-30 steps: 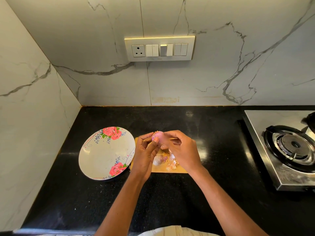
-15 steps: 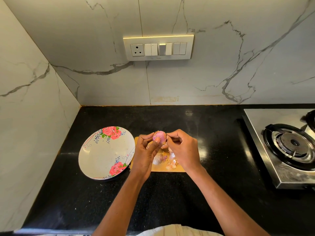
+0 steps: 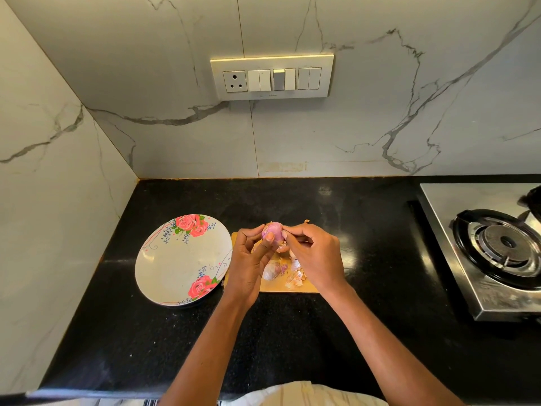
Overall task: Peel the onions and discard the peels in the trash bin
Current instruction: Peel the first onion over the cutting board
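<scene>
You are in the peeling step: your left hand [image 3: 248,265] is curled around a small pink onion [image 3: 273,232], thumb pressed on its near face, holding it up over the far edge of the wooden cutting board [image 3: 289,285], at about 12 o'clock from the board's middle. Your right hand [image 3: 314,256] has its fingertips [image 3: 288,230] pinched together at the onion's right side, apparently on a flap of skin, though the pinch hides what it grips. Loose peels [image 3: 295,278] and what looks like another onion [image 3: 270,271] lie on the board below. The flowered plate [image 3: 164,268] sits bare at 9 o'clock on the black worktop [image 3: 366,235]. No trash bin is in view. Next, I judge, you need to pull the skin clear while the left hand steadies and turns the bulb.
</scene>
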`<state>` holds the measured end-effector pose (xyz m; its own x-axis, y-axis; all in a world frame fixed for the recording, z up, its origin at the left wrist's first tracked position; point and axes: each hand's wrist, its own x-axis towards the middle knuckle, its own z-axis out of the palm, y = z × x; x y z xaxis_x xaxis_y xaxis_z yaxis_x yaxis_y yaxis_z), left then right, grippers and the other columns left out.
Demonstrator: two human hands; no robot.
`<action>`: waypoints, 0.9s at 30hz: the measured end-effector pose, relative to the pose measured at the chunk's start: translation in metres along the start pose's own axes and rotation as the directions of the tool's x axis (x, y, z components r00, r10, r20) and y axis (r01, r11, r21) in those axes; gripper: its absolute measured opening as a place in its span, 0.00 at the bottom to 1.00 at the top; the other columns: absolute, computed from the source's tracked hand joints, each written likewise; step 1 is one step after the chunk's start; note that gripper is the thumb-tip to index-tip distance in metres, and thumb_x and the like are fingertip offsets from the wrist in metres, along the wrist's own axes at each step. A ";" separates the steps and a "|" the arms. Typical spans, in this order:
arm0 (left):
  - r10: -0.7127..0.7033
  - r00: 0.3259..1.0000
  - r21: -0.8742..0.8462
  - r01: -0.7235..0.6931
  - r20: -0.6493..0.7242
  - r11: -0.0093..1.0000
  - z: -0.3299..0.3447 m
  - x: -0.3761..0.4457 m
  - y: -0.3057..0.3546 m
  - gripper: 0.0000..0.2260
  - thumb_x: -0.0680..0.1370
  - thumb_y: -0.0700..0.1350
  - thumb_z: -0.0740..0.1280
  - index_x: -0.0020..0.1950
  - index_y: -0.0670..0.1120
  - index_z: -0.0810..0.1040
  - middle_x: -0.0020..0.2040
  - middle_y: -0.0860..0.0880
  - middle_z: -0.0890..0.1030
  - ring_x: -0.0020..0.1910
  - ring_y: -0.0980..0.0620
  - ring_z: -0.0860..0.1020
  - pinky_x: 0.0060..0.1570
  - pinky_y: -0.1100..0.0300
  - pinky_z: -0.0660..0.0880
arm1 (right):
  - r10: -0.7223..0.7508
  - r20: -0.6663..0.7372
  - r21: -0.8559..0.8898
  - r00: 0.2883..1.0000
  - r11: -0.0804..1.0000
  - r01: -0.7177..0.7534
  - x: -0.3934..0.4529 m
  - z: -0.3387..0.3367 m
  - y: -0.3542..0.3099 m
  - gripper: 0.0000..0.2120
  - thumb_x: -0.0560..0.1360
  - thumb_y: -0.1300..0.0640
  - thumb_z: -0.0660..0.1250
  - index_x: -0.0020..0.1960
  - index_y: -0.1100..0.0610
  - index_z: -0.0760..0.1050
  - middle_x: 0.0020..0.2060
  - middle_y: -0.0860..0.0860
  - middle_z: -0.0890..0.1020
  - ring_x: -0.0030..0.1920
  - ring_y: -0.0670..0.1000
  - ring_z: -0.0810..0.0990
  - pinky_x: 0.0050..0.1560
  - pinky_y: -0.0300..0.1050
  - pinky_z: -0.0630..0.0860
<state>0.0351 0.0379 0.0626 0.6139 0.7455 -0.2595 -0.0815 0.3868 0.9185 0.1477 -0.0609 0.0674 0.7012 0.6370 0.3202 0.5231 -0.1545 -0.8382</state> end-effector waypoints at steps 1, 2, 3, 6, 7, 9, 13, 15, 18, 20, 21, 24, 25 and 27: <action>-0.004 1.000 -0.001 0.004 -0.002 1.000 0.000 0.000 -0.001 0.24 0.72 0.48 0.73 0.66 0.43 0.74 0.63 0.45 0.82 0.62 0.46 0.82 0.64 0.47 0.78 | 0.002 0.000 0.000 1.000 1.000 -0.002 0.000 0.001 0.000 0.07 0.76 0.57 0.74 0.53 0.57 0.85 0.45 0.46 0.86 0.46 0.39 0.83 0.46 0.29 0.78; -0.008 1.000 0.002 0.008 -0.004 1.000 -0.001 0.000 -0.002 0.24 0.72 0.48 0.73 0.66 0.43 0.74 0.63 0.45 0.82 0.62 0.46 0.82 0.64 0.46 0.78 | 0.009 0.001 0.000 1.000 1.000 -0.009 0.000 0.001 0.001 0.07 0.76 0.57 0.74 0.53 0.57 0.85 0.45 0.47 0.86 0.46 0.40 0.83 0.46 0.31 0.79; -0.009 1.000 0.006 0.009 -0.004 1.000 -0.001 -0.001 -0.003 0.24 0.72 0.48 0.73 0.66 0.44 0.74 0.63 0.45 0.81 0.62 0.46 0.82 0.64 0.47 0.78 | 0.019 0.000 -0.001 1.000 1.000 -0.019 -0.001 0.002 0.001 0.07 0.76 0.56 0.74 0.53 0.57 0.85 0.45 0.47 0.86 0.45 0.41 0.83 0.46 0.32 0.80; 0.000 1.000 0.022 0.000 -0.010 1.000 0.000 -0.001 -0.004 0.23 0.72 0.48 0.73 0.66 0.45 0.74 0.63 0.46 0.81 0.61 0.47 0.82 0.63 0.48 0.79 | 0.056 0.004 0.005 0.998 0.998 -0.056 0.000 0.002 0.001 0.07 0.76 0.55 0.74 0.53 0.56 0.85 0.44 0.45 0.86 0.45 0.41 0.83 0.46 0.32 0.80; 0.004 1.000 0.022 -0.004 -0.013 1.000 0.000 -0.001 -0.004 0.23 0.72 0.48 0.73 0.66 0.45 0.74 0.63 0.46 0.81 0.62 0.46 0.82 0.62 0.48 0.80 | 0.071 0.012 0.019 0.997 0.997 -0.072 0.002 0.000 0.001 0.07 0.76 0.54 0.74 0.53 0.55 0.85 0.44 0.44 0.85 0.45 0.40 0.83 0.46 0.31 0.79; 0.013 1.000 0.017 -0.013 -0.020 1.000 -0.001 0.001 -0.002 0.22 0.73 0.47 0.73 0.66 0.45 0.74 0.63 0.46 0.81 0.62 0.46 0.82 0.62 0.48 0.80 | 0.102 0.043 0.066 0.994 0.992 -0.105 0.004 -0.002 -0.001 0.08 0.77 0.54 0.73 0.54 0.54 0.85 0.45 0.43 0.86 0.47 0.40 0.83 0.47 0.30 0.79; 0.023 0.999 0.048 -0.022 -0.024 0.999 -0.001 0.003 -0.002 0.21 0.73 0.48 0.73 0.64 0.47 0.75 0.63 0.47 0.81 0.63 0.46 0.82 0.64 0.44 0.78 | 0.110 0.103 0.143 0.989 0.982 -0.124 0.001 -0.003 -0.004 0.11 0.77 0.52 0.74 0.58 0.53 0.83 0.50 0.43 0.85 0.52 0.39 0.83 0.52 0.33 0.80; 0.027 0.999 0.072 -0.025 -0.022 0.997 -0.001 0.002 -0.002 0.23 0.72 0.50 0.75 0.65 0.48 0.76 0.63 0.47 0.81 0.64 0.45 0.81 0.65 0.42 0.77 | 0.131 0.079 0.192 0.988 0.971 -0.144 -0.002 -0.001 -0.005 0.12 0.76 0.55 0.75 0.58 0.54 0.82 0.51 0.43 0.85 0.52 0.39 0.83 0.52 0.33 0.80; 0.022 1.000 0.065 -0.022 0.002 0.998 -0.002 0.000 -0.003 0.26 0.71 0.52 0.75 0.66 0.47 0.75 0.65 0.47 0.80 0.65 0.45 0.80 0.66 0.43 0.76 | 0.157 0.033 0.218 0.987 0.963 -0.160 -0.003 -0.001 -0.005 0.13 0.75 0.57 0.76 0.58 0.54 0.82 0.49 0.42 0.86 0.51 0.38 0.83 0.51 0.30 0.78; 0.015 1.000 0.049 -0.016 0.022 0.999 -0.002 -0.002 -0.002 0.25 0.71 0.50 0.74 0.66 0.46 0.74 0.64 0.46 0.80 0.64 0.45 0.81 0.66 0.45 0.77 | 0.160 0.026 0.237 0.987 0.958 -0.162 -0.002 -0.002 -0.005 0.13 0.74 0.58 0.76 0.57 0.55 0.81 0.47 0.42 0.86 0.50 0.38 0.84 0.50 0.30 0.78; 0.012 1.000 0.043 -0.013 0.027 0.999 -0.002 -0.003 -0.001 0.25 0.71 0.50 0.74 0.66 0.46 0.74 0.65 0.46 0.80 0.64 0.45 0.81 0.65 0.46 0.77 | 0.159 0.022 0.236 0.987 0.959 -0.159 -0.003 -0.003 -0.005 0.13 0.74 0.58 0.76 0.57 0.55 0.81 0.47 0.43 0.86 0.49 0.38 0.84 0.49 0.30 0.78; 0.010 1.000 0.042 -0.011 0.018 0.999 0.000 -0.003 -0.001 0.27 0.69 0.51 0.76 0.65 0.46 0.74 0.64 0.46 0.80 0.63 0.45 0.81 0.63 0.48 0.79 | 0.134 0.024 0.195 0.991 0.971 -0.137 -0.004 -0.002 -0.005 0.13 0.75 0.57 0.76 0.57 0.53 0.79 0.48 0.42 0.84 0.50 0.38 0.83 0.50 0.31 0.79; 0.012 1.000 0.051 -0.013 0.011 0.999 0.000 -0.003 0.000 0.27 0.69 0.51 0.76 0.65 0.46 0.74 0.63 0.46 0.80 0.63 0.46 0.81 0.62 0.49 0.80 | 0.128 0.033 0.190 0.991 0.973 -0.131 -0.004 -0.001 -0.005 0.12 0.75 0.57 0.75 0.57 0.53 0.78 0.48 0.42 0.84 0.50 0.38 0.83 0.50 0.31 0.79; 0.022 1.000 0.078 -0.022 -0.001 0.997 0.000 -0.002 0.000 0.26 0.69 0.50 0.76 0.64 0.47 0.73 0.62 0.46 0.81 0.62 0.47 0.82 0.60 0.50 0.80 | 0.124 0.036 0.184 0.992 0.975 -0.128 -0.003 -0.001 -0.005 0.12 0.75 0.57 0.75 0.56 0.53 0.78 0.48 0.42 0.83 0.49 0.39 0.83 0.49 0.31 0.79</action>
<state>0.0340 0.0370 0.0634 0.6111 0.7544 -0.2396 -0.0335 0.3271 0.9444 0.1436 -0.0630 0.0710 0.7424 0.6401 0.1977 0.3307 -0.0935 -0.9391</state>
